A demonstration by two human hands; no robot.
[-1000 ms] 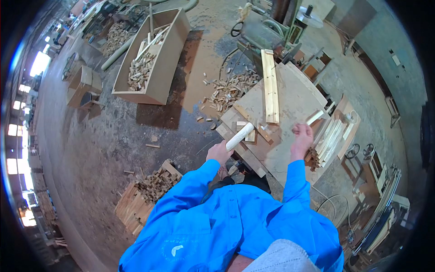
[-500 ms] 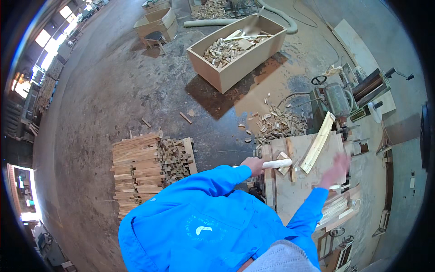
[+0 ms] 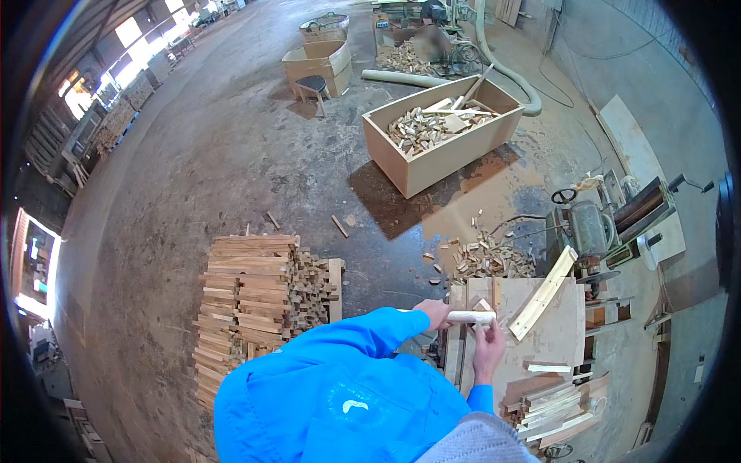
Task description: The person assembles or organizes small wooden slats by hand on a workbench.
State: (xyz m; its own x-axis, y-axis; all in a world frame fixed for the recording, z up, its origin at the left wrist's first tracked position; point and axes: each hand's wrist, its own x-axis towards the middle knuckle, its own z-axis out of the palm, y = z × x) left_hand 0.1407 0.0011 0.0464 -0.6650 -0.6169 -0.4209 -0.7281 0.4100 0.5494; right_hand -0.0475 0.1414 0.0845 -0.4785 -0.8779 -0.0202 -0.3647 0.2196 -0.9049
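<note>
My left hand (image 3: 434,315) is closed around a pale wooden strip (image 3: 467,317) at the left side of the worktable (image 3: 552,309). At the strip's right end, the fingers of my right hand (image 3: 488,351) pinch it from the near side. Under and beyond the strip, a small wood block (image 3: 482,305) lies partly hidden by it, next to a wooden fence (image 3: 496,292) fixed on the table. A long pale board (image 3: 544,295) rests slantwise farther right. Nearer me on the tabletop lies a short cut piece (image 3: 546,367).
A machine with a motor (image 3: 588,231) and a round blade (image 3: 599,276) stands at the table's far right. Stacked wood strips (image 3: 247,289) are at my left. Beyond are an offcut pile (image 3: 494,258) and a large wooden box (image 3: 444,163) of scraps. More strips (image 3: 552,413) lie near right.
My right hand has come in from the table's right side to the strip's end and grips it. My left hand keeps its hold. The whole view has shifted.
</note>
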